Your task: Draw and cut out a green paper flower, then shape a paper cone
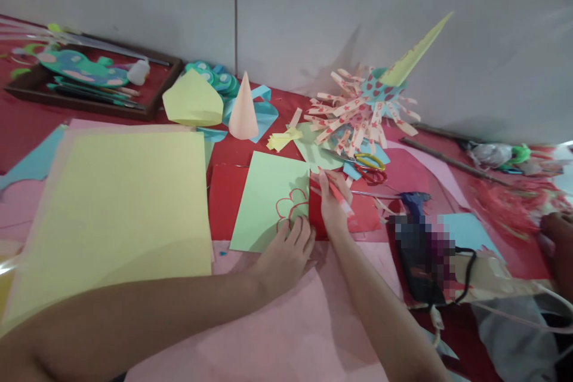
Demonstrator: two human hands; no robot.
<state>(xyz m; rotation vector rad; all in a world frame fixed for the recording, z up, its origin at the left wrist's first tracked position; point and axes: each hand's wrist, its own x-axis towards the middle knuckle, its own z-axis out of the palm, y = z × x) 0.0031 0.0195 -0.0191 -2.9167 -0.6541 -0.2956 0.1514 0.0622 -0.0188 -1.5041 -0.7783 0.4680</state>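
A light green sheet of paper [257, 203] lies at a slant in front of me, with a red scalloped outline drawn near its right edge. My left hand [290, 246] rests on the lower right of this sheet, fingers laid over part of the drawing and holding nothing. Just past the sheet's right edge, my right hand [333, 200] grips a red marker [339, 196]. The marker's tip is hard to make out. Red paper [226, 197] lies beneath the green sheet.
Large yellow sheets [129, 203] lie at left, below a brown tray [152, 98] of tools. Behind stand a peach paper cone [244, 113] and a fringed paper piece [358, 104]. Scissors [369, 166] and a phone [412, 268] lie right. Another person's hand [557, 239] shows far right.
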